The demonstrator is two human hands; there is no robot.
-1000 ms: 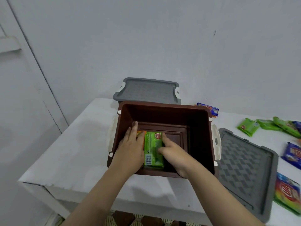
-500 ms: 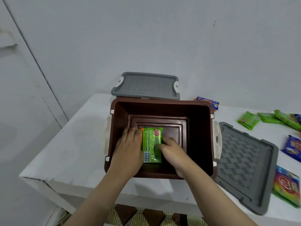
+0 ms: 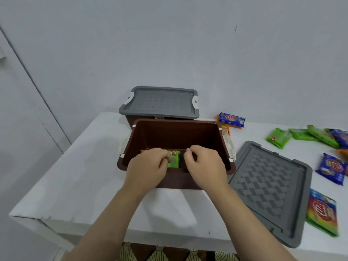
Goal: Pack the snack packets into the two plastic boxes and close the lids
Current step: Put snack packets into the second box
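Observation:
An open brown plastic box (image 3: 177, 134) stands in the middle of the white table. Inside it, against the near wall, is a green snack packet (image 3: 174, 159). My left hand (image 3: 148, 166) reaches over the near rim, its curled fingers and thumb on the packet's left edge. A small gap to the packet's right, my right hand (image 3: 206, 164) has its fingers curled in with nothing visible in them. Directly behind is a second brown box (image 3: 131, 119) with a grey lid (image 3: 160, 102) on top. A loose grey lid (image 3: 269, 189) lies flat to the right.
Several snack packets lie on the table's right side: a blue one (image 3: 232, 119) behind the open box, green ones (image 3: 278, 137), another blue one (image 3: 331, 168) and a rainbow-coloured one (image 3: 322, 213). The table's front edge (image 3: 169, 236) is near me. A wall stands close behind.
Both hands went from lying flat on the packet at the box floor to curled fists near the front rim. The packet now shows only between them.

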